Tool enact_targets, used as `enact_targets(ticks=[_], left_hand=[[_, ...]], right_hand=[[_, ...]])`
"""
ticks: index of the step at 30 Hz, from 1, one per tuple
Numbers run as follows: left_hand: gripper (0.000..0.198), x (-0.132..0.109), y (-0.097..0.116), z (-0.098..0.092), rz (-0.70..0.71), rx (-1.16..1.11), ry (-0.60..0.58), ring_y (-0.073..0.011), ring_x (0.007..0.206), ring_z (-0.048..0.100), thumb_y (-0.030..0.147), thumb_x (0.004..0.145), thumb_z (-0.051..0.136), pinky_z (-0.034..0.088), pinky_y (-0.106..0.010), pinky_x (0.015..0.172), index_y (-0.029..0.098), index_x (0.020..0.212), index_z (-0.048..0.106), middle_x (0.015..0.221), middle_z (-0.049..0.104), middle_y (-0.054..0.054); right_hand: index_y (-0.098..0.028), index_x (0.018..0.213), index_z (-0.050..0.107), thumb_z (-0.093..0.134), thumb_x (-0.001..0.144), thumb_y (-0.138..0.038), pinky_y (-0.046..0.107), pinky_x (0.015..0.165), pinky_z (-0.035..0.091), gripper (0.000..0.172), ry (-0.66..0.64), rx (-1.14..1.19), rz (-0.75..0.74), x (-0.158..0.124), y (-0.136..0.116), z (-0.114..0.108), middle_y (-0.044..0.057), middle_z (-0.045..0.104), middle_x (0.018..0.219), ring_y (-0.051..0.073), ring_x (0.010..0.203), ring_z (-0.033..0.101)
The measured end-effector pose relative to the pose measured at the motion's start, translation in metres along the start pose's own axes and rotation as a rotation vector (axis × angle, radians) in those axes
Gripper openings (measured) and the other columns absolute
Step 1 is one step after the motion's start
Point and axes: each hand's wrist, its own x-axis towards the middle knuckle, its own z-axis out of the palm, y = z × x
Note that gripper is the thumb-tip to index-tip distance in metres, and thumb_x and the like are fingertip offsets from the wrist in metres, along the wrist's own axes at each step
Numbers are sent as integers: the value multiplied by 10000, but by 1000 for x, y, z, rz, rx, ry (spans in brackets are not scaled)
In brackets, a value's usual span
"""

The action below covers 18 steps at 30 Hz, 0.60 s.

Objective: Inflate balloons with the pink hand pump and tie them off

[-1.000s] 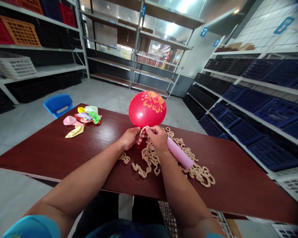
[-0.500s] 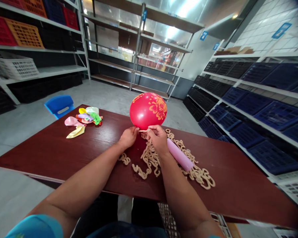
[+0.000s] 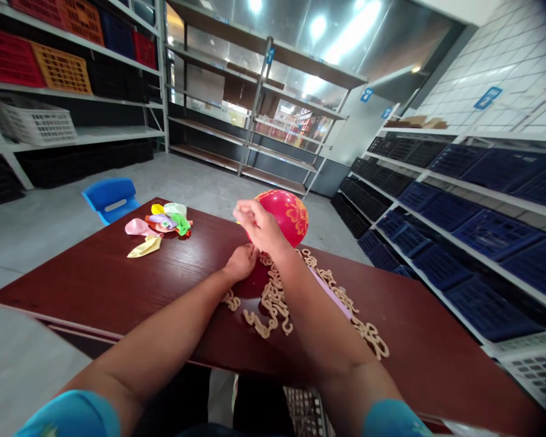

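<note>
A red balloon (image 3: pixel 292 213) with a yellow print sits inflated on the dark red table (image 3: pixel 95 282). My left hand (image 3: pixel 242 262) rests on the table at the balloon's base, fingers closed at its neck. My right hand (image 3: pixel 258 226) is raised in front of the balloon with its fingers curled together and its tips smeared. What it pinches does not show. A beige plastic chain (image 3: pixel 273 301) lies heaped under both wrists. A pink tube (image 3: pixel 334 295) is mostly hidden behind my right forearm.
Several limp coloured balloons (image 3: pixel 160 223) lie at the table's far left. A blue chair (image 3: pixel 110 197) stands behind that corner. Shelving with crates lines both sides, blue crates (image 3: pixel 459 255) on the right. White crates (image 3: pixel 532 364) sit on the floor at the right.
My right hand has lifted off the balloon's neck and moved up and left. The balloon has sunk lower behind it. The left hand stays at the base. The view has tilted up.
</note>
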Motion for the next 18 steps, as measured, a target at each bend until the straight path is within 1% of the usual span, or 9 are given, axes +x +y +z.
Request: enact_targets(ticks=[2, 4, 6, 8, 10, 11, 13, 16, 18], left_hand=[[251, -1, -1, 3, -104, -157, -14, -118, 515, 400, 306, 816, 473, 335, -229, 511, 181, 599, 485, 555, 449, -7], [312, -1, 0, 5, -230, -387, -46, -84, 417, 286, 369, 835, 429, 244, -206, 415, 180, 587, 424, 486, 353, 28], [310, -1, 3, 5, -329, -601, -74, -60, 375, 204, 378, 837, 419, 166, -186, 379, 180, 601, 385, 467, 290, 55], [293, 0, 6, 3, -379, -750, -88, -45, 360, 167, 365, 829, 439, 124, -171, 368, 179, 615, 361, 469, 264, 67], [289, 1, 9, 0, -406, -866, -107, -37, 352, 154, 357, 827, 450, 108, -162, 360, 180, 625, 343, 476, 256, 70], [283, 1, 11, -2, -413, -923, -125, -34, 349, 149, 349, 828, 452, 104, -158, 358, 180, 631, 339, 481, 249, 72], [260, 2, 14, -6, -428, -1029, -172, -27, 346, 139, 319, 835, 450, 96, -148, 353, 176, 648, 341, 493, 225, 77], [238, 2, 18, -12, -491, -1153, -226, -20, 343, 146, 272, 851, 433, 82, -139, 344, 169, 657, 341, 511, 198, 78], [243, 2, 20, -15, -544, -1229, -266, -21, 346, 176, 267, 861, 422, 91, -138, 338, 164, 657, 339, 522, 214, 71]], right_hand=[[-297, 1098, 518, 496, 825, -419, 349, 841, 467, 299, -59, 23, -30, 14, -6, 2, 18, 619, 1044, 170, 972, 572], [-306, 1124, 508, 464, 839, -446, 344, 828, 469, 321, -46, 18, -36, 13, -12, 2, 16, 616, 1065, 174, 965, 576], [-299, 1089, 533, 409, 859, -468, 328, 798, 474, 311, 47, -9, -18, -3, -15, 2, 18, 629, 1025, 173, 922, 591], [-269, 987, 572, 354, 879, -469, 304, 742, 480, 314, 160, -53, 21, -26, -12, 4, 25, 652, 905, 161, 820, 609], [-232, 801, 582, 333, 885, -468, 281, 665, 473, 353, 277, -113, 91, -50, 0, 7, 23, 638, 708, 147, 669, 597], [-222, 721, 562, 328, 885, -469, 269, 621, 462, 378, 332, -130, 139, -60, 9, 9, 15, 611, 622, 136, 591, 574], [-216, 623, 515, 324, 882, -470, 254, 571, 438, 410, 407, -153, 244, -74, 30, 12, -7, 548, 514, 123, 507, 526], [-215, 578, 488, 324, 867, -472, 251, 567, 425, 421, 437, -134, 363, -81, 64, 17, -19, 523, 488, 123, 496, 499], [-213, 589, 510, 374, 836, -464, 262, 612, 434, 377, 455, -105, 393, -79, 83, 20, -6, 559, 554, 137, 575, 520]])
